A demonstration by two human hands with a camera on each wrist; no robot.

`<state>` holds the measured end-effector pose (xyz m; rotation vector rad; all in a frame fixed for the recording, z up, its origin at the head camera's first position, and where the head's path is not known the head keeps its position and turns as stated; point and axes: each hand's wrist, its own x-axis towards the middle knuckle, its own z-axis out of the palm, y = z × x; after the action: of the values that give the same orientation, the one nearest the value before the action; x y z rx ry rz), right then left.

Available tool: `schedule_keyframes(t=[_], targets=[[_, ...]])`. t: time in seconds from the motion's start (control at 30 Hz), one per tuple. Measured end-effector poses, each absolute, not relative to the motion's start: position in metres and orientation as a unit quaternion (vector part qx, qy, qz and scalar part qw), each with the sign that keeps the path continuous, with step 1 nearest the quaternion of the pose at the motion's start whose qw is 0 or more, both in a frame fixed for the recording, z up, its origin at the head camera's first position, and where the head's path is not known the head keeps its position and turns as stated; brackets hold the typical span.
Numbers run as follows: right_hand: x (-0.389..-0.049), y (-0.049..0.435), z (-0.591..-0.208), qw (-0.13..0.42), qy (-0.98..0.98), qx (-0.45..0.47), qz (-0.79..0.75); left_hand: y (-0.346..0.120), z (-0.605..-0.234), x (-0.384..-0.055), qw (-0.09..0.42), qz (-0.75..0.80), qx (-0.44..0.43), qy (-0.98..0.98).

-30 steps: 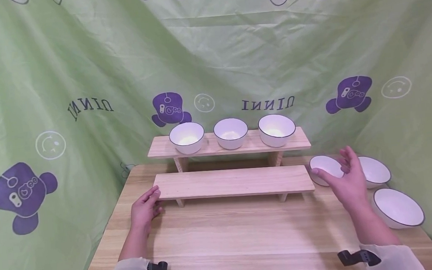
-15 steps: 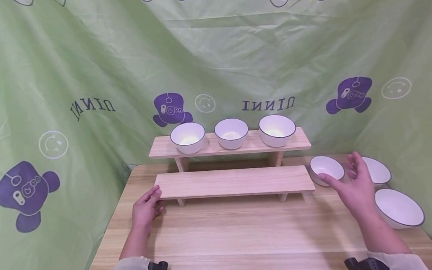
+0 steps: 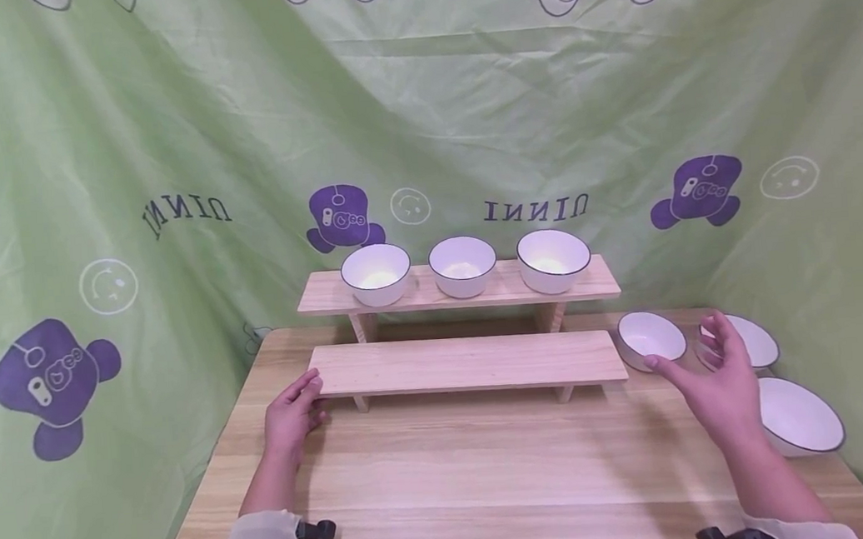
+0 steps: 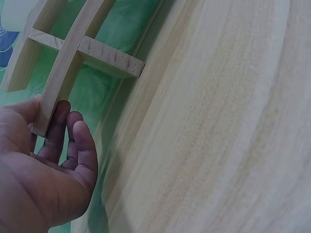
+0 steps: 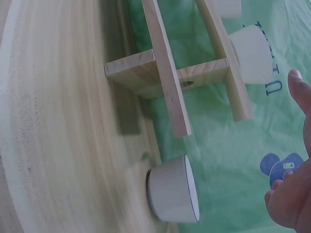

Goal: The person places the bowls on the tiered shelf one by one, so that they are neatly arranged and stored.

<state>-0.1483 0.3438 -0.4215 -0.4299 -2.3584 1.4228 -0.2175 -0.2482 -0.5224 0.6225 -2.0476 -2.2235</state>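
Partly hidden behind the right hand (image 3: 726, 391) are two round white bowls with dark rims, the rear bowl (image 3: 754, 340) and the front bowl (image 3: 801, 417), both right of the two-tier pale wooden rack (image 3: 513, 361) on the wooden surface (image 3: 476, 475). That hand is raised, thumb and curved fingers well apart, gripping nothing; the right wrist view cuts it off. Just right of the rack stands a third bowl (image 3: 651, 336); whether the thumb touches it is unclear. The left hand (image 3: 289, 417), half curled, pinches the rack's left end, the wood hiding part of its grip.
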Motion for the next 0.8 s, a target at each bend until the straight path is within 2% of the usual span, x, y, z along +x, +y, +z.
schedule_keyframes(t=[0.8], targets=[[-0.126, 0.361, -0.435, 0.172, -0.840, -0.181, 0.481, -0.249, -0.524, -0.219, 0.034, -0.713, 0.200, -0.671]])
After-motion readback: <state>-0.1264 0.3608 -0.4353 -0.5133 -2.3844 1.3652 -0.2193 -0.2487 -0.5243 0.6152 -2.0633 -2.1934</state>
